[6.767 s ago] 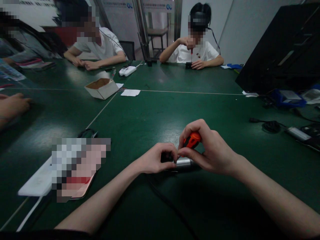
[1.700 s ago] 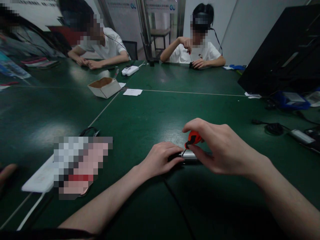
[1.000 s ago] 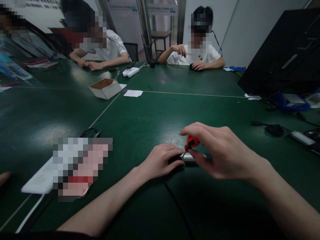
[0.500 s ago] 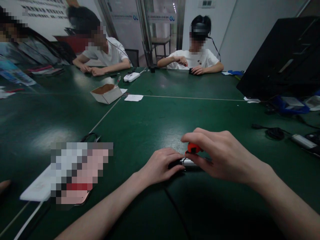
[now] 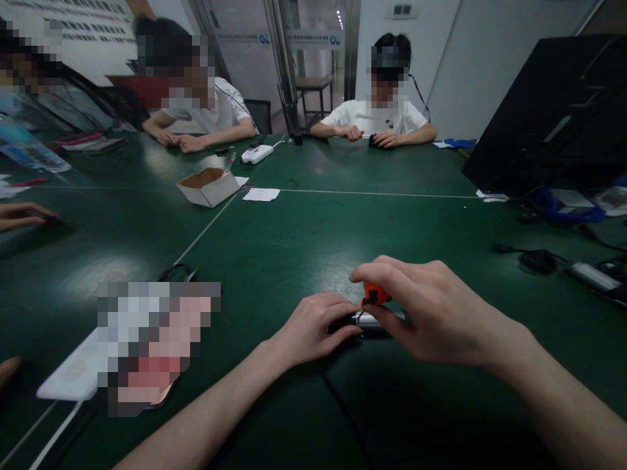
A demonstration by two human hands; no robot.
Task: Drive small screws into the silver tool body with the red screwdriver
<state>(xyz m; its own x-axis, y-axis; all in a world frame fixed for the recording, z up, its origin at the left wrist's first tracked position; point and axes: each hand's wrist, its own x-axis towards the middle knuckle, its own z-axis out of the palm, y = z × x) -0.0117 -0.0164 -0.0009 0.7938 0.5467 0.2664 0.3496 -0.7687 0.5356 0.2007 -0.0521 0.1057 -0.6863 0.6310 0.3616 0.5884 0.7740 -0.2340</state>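
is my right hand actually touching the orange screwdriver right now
Touching. The head view shows the right hand with its thumb against the orange-and-black screwdriver.

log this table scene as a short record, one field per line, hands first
left hand: grips black end of silver-and-black cylinder
right hand: holds orange-and-black screwdriver above cylinder's silver part
surface: green table
mid-table: open box, white paper
right side: coiled black cable
far side, right: person in white shirt

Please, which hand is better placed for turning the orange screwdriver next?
Probably the right: the right hand holds the orange screwdriver over the silver cylinder, while the left hand grips the cylinder's dark end.
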